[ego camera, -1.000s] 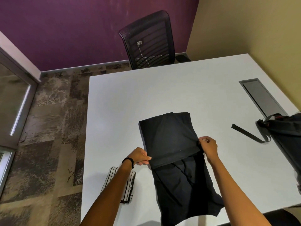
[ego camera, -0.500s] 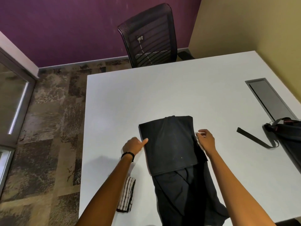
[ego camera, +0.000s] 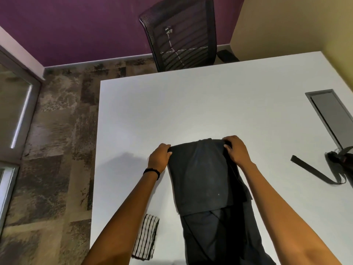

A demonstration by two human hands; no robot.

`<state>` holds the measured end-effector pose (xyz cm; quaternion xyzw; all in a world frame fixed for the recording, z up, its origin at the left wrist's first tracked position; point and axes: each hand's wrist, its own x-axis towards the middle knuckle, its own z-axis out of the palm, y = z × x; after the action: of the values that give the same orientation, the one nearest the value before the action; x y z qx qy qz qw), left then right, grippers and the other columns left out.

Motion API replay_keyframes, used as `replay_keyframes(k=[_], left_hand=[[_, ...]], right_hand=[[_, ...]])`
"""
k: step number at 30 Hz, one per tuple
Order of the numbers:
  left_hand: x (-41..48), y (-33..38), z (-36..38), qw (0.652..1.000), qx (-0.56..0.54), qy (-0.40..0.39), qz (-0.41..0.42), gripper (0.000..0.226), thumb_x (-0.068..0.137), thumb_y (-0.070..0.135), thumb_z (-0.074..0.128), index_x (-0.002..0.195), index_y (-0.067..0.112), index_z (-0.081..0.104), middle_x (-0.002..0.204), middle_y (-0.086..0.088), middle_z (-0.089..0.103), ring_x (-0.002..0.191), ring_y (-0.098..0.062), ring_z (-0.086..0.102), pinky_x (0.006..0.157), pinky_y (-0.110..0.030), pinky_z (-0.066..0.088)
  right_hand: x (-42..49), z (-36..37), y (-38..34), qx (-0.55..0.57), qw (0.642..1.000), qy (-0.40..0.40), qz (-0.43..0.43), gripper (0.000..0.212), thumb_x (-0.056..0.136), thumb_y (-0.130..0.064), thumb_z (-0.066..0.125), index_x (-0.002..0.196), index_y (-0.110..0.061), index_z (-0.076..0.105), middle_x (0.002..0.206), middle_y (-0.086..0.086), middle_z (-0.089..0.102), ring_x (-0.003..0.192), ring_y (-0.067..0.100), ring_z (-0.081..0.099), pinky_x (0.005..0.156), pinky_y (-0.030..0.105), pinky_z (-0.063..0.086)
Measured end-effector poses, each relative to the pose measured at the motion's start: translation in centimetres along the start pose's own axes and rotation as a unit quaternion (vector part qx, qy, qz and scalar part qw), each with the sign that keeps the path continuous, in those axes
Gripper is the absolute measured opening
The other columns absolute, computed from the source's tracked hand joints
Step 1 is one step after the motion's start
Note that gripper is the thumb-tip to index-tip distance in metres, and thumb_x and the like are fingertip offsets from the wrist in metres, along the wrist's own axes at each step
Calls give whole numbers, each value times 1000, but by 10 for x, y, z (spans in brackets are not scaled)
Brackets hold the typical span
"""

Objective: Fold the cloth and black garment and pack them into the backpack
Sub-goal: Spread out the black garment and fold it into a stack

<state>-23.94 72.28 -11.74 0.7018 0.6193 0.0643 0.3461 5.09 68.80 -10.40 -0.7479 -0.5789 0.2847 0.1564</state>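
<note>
- Head view: black garment (ego camera: 202, 175) lies on the white table (ego camera: 191, 104), near-centre, with its long axis running near to far.
- The garment's far part is doubled back over itself. The top layer ends in a straight edge about midway, and the single layer below trails off toward the near table edge and out of frame.
- Left hand (ego camera: 159, 156): at the far-left corner of the fold, fingers curled over the edge and gripping the fabric (thumb hidden behind the hand).
- Right hand (ego camera: 236, 150): at the far-right corner of the fold, fingers curled round the edge, with fabric bunched under them.
- Both forearms reach in from the near side and flank the garment. There is a black wristband (ego camera: 151, 171) on the left wrist.
- Striped cloth (ego camera: 146, 237): white with dark stripes, folded, flat on the table to the near left of the garment and not touching it. Its left side is covered by the left forearm.
- Backpack (ego camera: 342, 159): on the table at the right frame edge, only partly in view (open or zipped, cannot tell). Its black strap (ego camera: 313, 173) lies across the table toward the garment, well apart from it.
- Grey recessed panel (ego camera: 332, 115) is set in the tabletop, far right.
- Black mesh office chair (ego camera: 179, 35) stands at the far side of the table, before the purple wall (ego camera: 76, 25).
- Patterned carpet (ego camera: 57, 150) is to the left of the table.
</note>
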Motion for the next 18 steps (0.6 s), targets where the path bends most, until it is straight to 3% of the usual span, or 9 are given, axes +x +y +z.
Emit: replay_keyframes(k=[6,9,12,15,18], left_hand=[[11,0,6,998,39,36,18,16,95,16,48,97,2,56,96,-11,55,79,-22,50,69,-24,34],[15,3,4,996,76,25,38,15,95,13,46,87,3,53,83,-6,48,72,-18,43,62,-25,27],[18,2,-1,995,91,21,42,23,94,10,45,72,12,41,75,-6,45,69,-18,41,55,-26,25],[17,0,-5,995,90,34,40,41,93,7,44,60,20,25,69,-7,43,66,-18,38,57,-27,25],[16,-2,-5,995,83,46,28,41,94,7,45,59,20,26,68,-7,44,65,-19,40,57,-26,26]], right_hand=[[10,-2,-2,-60,998,36,-4,14,89,-7,55,97,-7,67,100,11,67,91,31,62,84,37,46],[10,-2,1,-66,997,46,-16,16,89,-7,53,95,-8,68,96,11,69,89,31,63,86,38,45],[11,-3,6,-80,995,58,-16,20,90,-6,49,94,-10,68,96,9,68,93,29,61,98,40,34],[9,-7,12,-85,994,60,12,22,91,-7,45,95,-10,66,97,6,67,99,25,57,106,43,19],[6,-9,16,-100,992,67,36,22,91,-7,43,93,-11,65,94,6,66,98,24,57,108,47,14]])
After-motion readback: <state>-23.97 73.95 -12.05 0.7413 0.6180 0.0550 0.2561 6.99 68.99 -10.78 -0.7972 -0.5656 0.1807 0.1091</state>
